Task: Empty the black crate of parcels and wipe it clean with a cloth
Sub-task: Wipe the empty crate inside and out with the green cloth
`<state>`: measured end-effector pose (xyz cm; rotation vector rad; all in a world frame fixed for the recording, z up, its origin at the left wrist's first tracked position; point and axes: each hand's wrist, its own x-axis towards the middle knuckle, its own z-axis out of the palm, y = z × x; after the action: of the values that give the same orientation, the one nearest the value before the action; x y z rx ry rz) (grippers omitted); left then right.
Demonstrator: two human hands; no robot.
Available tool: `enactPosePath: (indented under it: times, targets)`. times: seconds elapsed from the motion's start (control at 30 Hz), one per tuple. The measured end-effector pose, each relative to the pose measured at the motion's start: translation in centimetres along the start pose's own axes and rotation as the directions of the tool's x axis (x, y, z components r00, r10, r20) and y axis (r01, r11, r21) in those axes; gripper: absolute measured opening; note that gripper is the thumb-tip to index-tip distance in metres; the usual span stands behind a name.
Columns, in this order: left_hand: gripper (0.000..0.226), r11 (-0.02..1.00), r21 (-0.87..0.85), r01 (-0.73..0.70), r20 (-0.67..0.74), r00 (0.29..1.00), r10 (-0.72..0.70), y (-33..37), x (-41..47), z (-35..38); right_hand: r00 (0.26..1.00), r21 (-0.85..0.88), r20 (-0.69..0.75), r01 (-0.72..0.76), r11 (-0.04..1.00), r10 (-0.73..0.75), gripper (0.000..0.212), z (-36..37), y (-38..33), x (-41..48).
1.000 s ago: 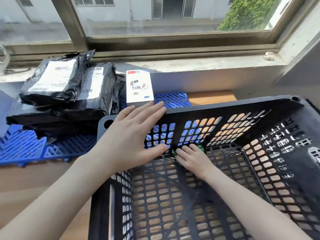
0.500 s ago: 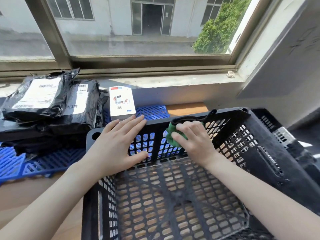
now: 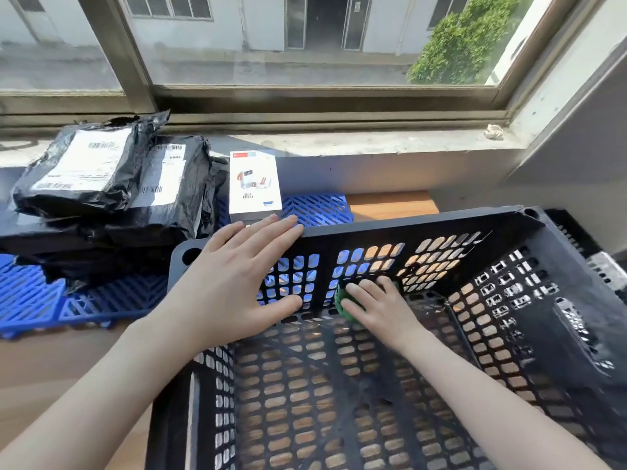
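The black slotted crate (image 3: 424, 222) stands before me with no parcels inside. My left hand (image 3: 237, 279) lies flat over the crate's far left corner, fingers straight along the rim, thumb on the inner wall. My right hand (image 3: 376, 303) is down inside the crate and presses a green cloth (image 3: 341, 301) against the foot of the far wall; most of the cloth is hidden under the hand. Black bagged parcels (image 3: 101, 184) with white labels are stacked to the left, outside the crate. A white boxed parcel (image 3: 254, 184) stands beside them.
The parcels rest on blue plastic grid mats (image 3: 40, 300) on a wooden table (image 3: 390, 205). A concrete windowsill (image 3: 373, 144) and a window run along the back. A grey wall (image 3: 576, 130) closes the right side. Another black crate part (image 3: 583, 245) shows at right.
My right hand and the cloth went from the wall's foot up to the far rim and back down to the foot. My left hand stayed on the corner.
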<state>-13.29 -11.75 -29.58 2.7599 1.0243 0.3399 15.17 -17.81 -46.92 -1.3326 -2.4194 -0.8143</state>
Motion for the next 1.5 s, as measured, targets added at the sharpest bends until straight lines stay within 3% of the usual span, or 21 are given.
enactPosePath:
  times: [0.13, 0.43, 0.53, 0.77, 0.9, 1.13, 1.27, 1.37, 1.5]
  targets:
    - [0.082, 1.000, 0.011, -0.003, -0.006, 1.000, 0.003, -0.1, 0.0, 0.1, 0.989, 0.010, 0.096, 0.113, 0.994, -0.113, 0.009, 3.3, -1.0, -2.2]
    - [0.082, 1.000, 0.024, 0.008, 0.020, 1.000, -0.009, 0.1, -0.1, -0.2, 0.989, 0.033, 0.100, 0.103, 0.994, -0.106, 0.019, 1.2, 0.6, -1.1]
    - [0.083, 1.000, 0.021, 0.010, 0.024, 1.000, -0.010, 0.2, -0.1, -0.3, 0.996, 0.022, 0.050, 0.075, 0.997, -0.076, 0.026, -2.0, 2.4, 0.0]
    - [0.084, 1.000, 0.001, 0.008, 0.026, 1.000, -0.008, 0.3, -0.1, -0.3, 0.980, -0.018, -0.195, -0.042, 0.999, 0.038, 0.015, -9.7, 6.1, 3.5]
    - [0.083, 1.000, -0.017, 0.011, 0.008, 1.000, -0.011, 0.3, -0.1, -0.3, 0.972, -0.005, -0.231, -0.055, 0.998, 0.052, 0.005, -10.3, 6.6, 3.6]
    - [0.075, 0.999, 0.040, -0.008, -0.020, 1.000, 0.009, 1.8, 1.4, 0.8, 0.995, 0.016, -0.083, -0.053, 0.998, 0.054, 0.017, -5.1, 4.9, 0.1]
    - [0.074, 0.996, 0.066, -0.061, -0.052, 0.997, 0.064, 2.5, 3.3, 1.8, 0.999, 0.027, 0.043, 0.021, 0.999, -0.022, 0.018, -1.3, 4.0, -2.5]
    - [0.074, 0.991, 0.112, -0.070, -0.068, 0.995, 0.078, 2.7, 3.8, 2.5, 0.993, 0.027, 0.098, 0.065, 0.998, -0.067, 0.032, 1.2, 3.6, -4.2]
    - [0.075, 0.987, 0.142, -0.076, -0.078, 0.993, 0.087, 2.4, 3.9, 2.9, 0.985, 0.029, 0.144, 0.092, 0.995, -0.095, 0.019, 3.1, 3.1, -5.7]
